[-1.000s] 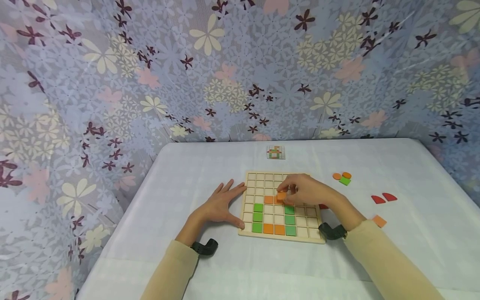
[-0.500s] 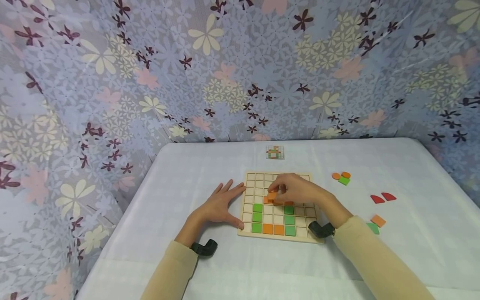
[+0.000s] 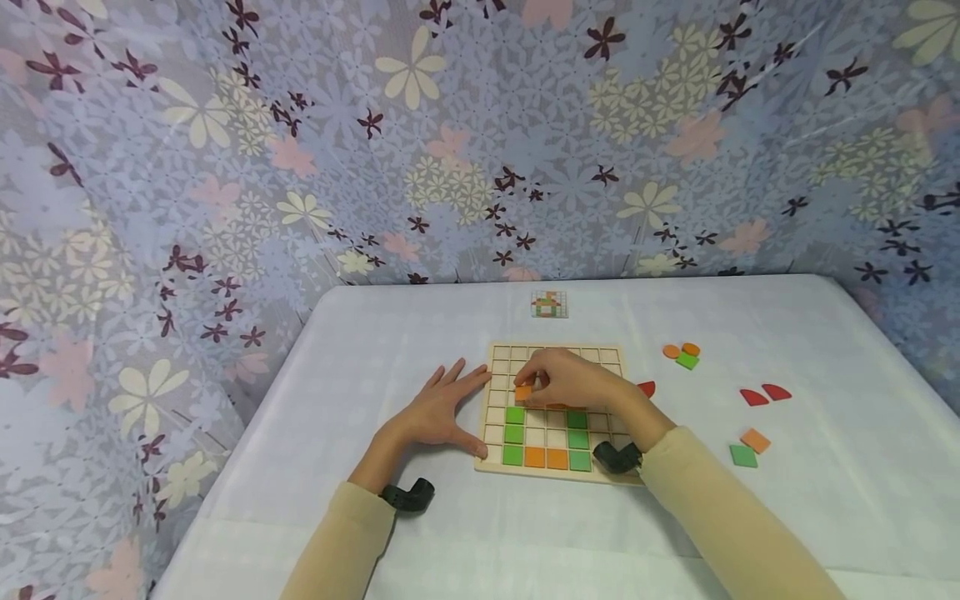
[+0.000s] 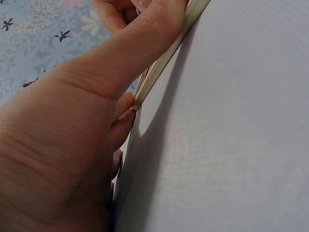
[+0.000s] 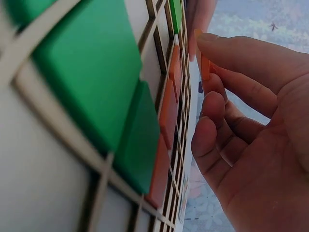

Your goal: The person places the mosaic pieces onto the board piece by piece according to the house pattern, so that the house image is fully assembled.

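A wooden grid board (image 3: 500,367) lies on the white-covered table. Along its left edge my left hand (image 3: 435,414) rests with fingers spread, the thumb touching the near corner. My right hand (image 3: 573,382) pinches an orange square tile (image 3: 522,392) between thumb and fingers, over the left part of the board, above the green column. In the right wrist view the pinched tile (image 5: 205,60) is edge-on, apart from the grid. Green tiles (image 3: 513,434) fill a left column, other green tiles (image 3: 577,439) a right one. Orange tiles (image 3: 535,457) sit between them in the near row.
Beyond the board lies a small pattern card (image 3: 550,304). Loose on the right are orange discs (image 3: 671,352), a light green tile (image 3: 687,361), red quarter-round pieces (image 3: 753,397), an orange tile (image 3: 756,440) and a green tile (image 3: 743,455). Another red piece (image 3: 647,389) lies beside my right forearm.
My right hand has moved left across the board with the orange tile, uncovering a red piece and a green tile at the right. My left hand has stayed in place.
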Available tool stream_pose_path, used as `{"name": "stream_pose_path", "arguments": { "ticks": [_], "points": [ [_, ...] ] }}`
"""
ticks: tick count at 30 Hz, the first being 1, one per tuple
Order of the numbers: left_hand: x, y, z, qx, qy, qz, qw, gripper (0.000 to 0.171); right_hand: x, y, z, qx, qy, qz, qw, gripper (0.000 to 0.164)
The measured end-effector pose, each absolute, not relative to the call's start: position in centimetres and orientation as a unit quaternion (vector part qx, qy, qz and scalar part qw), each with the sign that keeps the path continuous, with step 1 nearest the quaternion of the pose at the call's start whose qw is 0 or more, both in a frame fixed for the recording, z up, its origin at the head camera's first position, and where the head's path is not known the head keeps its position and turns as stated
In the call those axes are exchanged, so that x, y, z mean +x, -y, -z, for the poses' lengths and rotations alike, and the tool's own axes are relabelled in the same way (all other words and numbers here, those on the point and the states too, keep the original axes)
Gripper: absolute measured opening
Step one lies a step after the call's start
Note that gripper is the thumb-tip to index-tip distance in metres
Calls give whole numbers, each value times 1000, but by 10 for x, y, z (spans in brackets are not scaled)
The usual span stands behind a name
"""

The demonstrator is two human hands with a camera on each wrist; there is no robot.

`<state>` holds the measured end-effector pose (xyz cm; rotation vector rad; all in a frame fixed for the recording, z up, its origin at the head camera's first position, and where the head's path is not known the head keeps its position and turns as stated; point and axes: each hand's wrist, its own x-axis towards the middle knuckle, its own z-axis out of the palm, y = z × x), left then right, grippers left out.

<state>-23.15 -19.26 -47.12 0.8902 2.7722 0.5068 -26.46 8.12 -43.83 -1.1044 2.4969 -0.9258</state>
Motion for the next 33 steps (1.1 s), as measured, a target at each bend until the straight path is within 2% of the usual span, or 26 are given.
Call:
{"name": "stream_pose_path", "arguments": {
  "ticks": [25,33],
  "points": [
    [-231,193,469,306,-931,-177,90,121,-262,-70,440,-395,-860,299,123,27],
    [-230,193,470,301,-932,-179,92,121,-263,-72,440,-390,-865,294,115,20]
  ]
}}
